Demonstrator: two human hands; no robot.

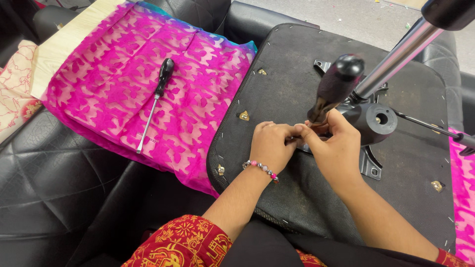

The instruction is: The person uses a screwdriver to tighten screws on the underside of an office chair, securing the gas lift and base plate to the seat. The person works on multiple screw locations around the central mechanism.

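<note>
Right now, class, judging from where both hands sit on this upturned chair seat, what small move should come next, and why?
Probably turn the screwdriver: the right hand holds it upright at the metal plate, while the left hand pinches close by its tip, seemingly steadying a screw.

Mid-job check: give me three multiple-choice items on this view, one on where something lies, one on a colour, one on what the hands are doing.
1. Where does the spare screwdriver lie?
A. on the pink patterned cloth
B. on the seat underside
C. on the floor

2. What colour is the handle of the screwdriver at the hands?
A. yellow
B. dark, nearly black
C. green

3. How do the hands stand?
A. both idle on the cloth
B. only one at work
C. left hand and right hand together at the tool's tip by the metal plate

Answers: 1 A, it rests on the cloth left of the seat. 2 B, its handle looks dark. 3 C, both hands' fingers meet at the tip.
</note>
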